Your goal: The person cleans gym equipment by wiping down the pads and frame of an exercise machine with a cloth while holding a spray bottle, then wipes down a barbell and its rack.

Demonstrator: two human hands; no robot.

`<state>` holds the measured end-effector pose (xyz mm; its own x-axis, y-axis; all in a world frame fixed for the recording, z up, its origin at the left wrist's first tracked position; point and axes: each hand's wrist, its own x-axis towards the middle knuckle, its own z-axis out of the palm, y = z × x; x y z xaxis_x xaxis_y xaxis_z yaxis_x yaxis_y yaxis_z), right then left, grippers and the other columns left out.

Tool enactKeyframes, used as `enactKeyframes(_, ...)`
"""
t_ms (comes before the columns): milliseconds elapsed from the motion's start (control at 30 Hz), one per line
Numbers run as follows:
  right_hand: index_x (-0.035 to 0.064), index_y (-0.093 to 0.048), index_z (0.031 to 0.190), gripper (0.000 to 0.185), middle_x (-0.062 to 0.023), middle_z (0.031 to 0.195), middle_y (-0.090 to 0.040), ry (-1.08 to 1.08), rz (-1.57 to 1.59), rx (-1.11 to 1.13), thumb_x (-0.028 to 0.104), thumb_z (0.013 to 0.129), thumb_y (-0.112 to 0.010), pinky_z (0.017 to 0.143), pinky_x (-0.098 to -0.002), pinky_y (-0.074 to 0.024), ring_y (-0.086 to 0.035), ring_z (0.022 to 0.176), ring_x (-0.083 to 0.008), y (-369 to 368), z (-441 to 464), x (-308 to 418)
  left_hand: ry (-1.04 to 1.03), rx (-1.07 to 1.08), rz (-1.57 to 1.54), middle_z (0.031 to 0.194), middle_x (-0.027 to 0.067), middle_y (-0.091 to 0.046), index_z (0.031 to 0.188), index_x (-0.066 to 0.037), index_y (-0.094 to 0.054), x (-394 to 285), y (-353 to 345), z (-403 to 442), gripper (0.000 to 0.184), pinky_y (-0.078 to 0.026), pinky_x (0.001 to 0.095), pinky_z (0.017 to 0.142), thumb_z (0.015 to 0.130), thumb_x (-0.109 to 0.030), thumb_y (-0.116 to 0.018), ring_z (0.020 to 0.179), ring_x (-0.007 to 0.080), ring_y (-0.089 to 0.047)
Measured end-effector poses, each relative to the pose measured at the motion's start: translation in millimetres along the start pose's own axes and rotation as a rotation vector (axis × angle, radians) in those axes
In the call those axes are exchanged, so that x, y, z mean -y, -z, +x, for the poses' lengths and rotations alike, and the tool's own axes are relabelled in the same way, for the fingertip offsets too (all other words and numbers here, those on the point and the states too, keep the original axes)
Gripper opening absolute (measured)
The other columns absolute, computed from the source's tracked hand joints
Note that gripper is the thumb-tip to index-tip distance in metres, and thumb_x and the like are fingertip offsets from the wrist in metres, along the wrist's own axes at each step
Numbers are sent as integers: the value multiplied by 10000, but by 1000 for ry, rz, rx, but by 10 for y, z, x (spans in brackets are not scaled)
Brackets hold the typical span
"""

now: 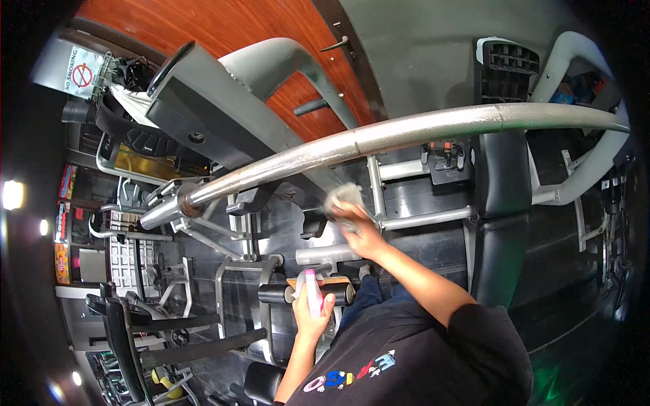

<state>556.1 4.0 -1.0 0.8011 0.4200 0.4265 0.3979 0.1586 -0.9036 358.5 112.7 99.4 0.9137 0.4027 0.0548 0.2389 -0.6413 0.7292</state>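
Note:
My left hand (pixel 311 310) is closed around a small bottle with a pink top (pixel 310 276), held upright in front of my body; it looks like a spray bottle, though fingers cover much of it. Farther forward, my right hand (pixel 357 230) grips a pale cloth (pixel 344 198), blurred by motion. The cloth is at the lower end of the grey machine beam (pixel 271 135); whether it presses on the metal I cannot tell. Above both hands curves a thick silver bar (pixel 413 132) with worn patches.
A black padded backrest (pixel 501 203) stands to the right. Black foam rollers (pixel 274 294) are beside my left hand. More gym machines (pixel 118 338) fill the left side. Behind the beam is a reddish wooden door (pixel 203 27). Dark flooring (pixel 433 254) lies beneath the frames.

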Motion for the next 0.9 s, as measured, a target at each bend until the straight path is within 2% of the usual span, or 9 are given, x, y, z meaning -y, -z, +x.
enactKeyframes(100,11,-592,1213,324,-90,1093,-669,-514,112,-37,236,989,-527,951,-311,-436,-598,1038,-180,110,-755,-546,-8,14,-20,682,51,-648,1091,18,-588,11,-10,-26,583,-497,288,633,845,-499,-697,642,136,-632)
enactKeyframes(200,66,-624,1142,354,-41,1102,-651,-772,543,-396,378,1000,-536,906,-312,-460,-594,1014,-140,211,-860,-476,-37,21,12,667,31,-614,1084,-2,-602,20,-47,-14,519,-485,285,627,839,-445,-714,624,134,-606)
enactKeyframes(300,68,-598,1164,426,-24,1069,-640,-638,457,-441,450,994,-516,931,-304,-427,-555,1044,-123,375,-461,-118,-12,69,-22,678,45,-610,1081,-33,-614,-45,-30,7,446,-489,304,626,830,-385,-724,621,161,-610)
enactKeyframes(467,71,-625,1170,346,-106,1126,-641,179,-124,-502,59,826,-591,988,-359,-402,-588,1083,-274,272,420,830,-123,116,-40,690,57,-639,1093,-57,-615,-74,-42,95,388,-512,316,636,824,-310,-732,627,181,-646)
enactKeyframes(533,87,-611,1192,326,-114,1148,-640,273,-50,-119,143,871,-613,1016,-372,-398,-557,1158,-268,68,499,930,-144,130,-66,684,54,-632,1092,-58,-616,-36,-21,98,379,-510,308,632,820,-294,-736,620,172,-639)
enactKeyframes(600,131,-636,1172,351,-115,1108,-655,312,-497,163,134,821,-641,982,-408,-431,-571,1125,-309,-124,568,1061,-204,120,-70,677,51,-624,1093,-63,-618,14,24,88,373,-506,302,620,816,-283,-737,606,165,-628)
enactKeyframes(667,142,-649,1139,328,-119,1084,-660,245,-495,170,152,810,-653,912,-427,-470,-603,1057,-326,-226,534,963,-217,117,-68,672,51,-620,1091,-66,-619,70,118,50,370,-503,301,612,814,-279,-740,597,164,-621)
enactKeyframes(733,112,-646,1108,304,-142,1051,-654,-147,-409,338,180,812,-657,844,-445,-497,-624,987,-347,-95,577,1106,-222,98,-73,667,50,-616,1090,-69,-620,163,192,1,367,-501,301,604,812,-275,-742,587,163,-614)
enactKeyframes(900,68,-653,1074,261,-190,1000,-661,-139,-767,262,140,831,-590,814,-458,-511,-640,939,-366,334,587,1227,-75,47,-146,671,50,-632,1073,-60,-622,472,408,-231,360,-501,299,602,812,-273,-747,593,163,-630)
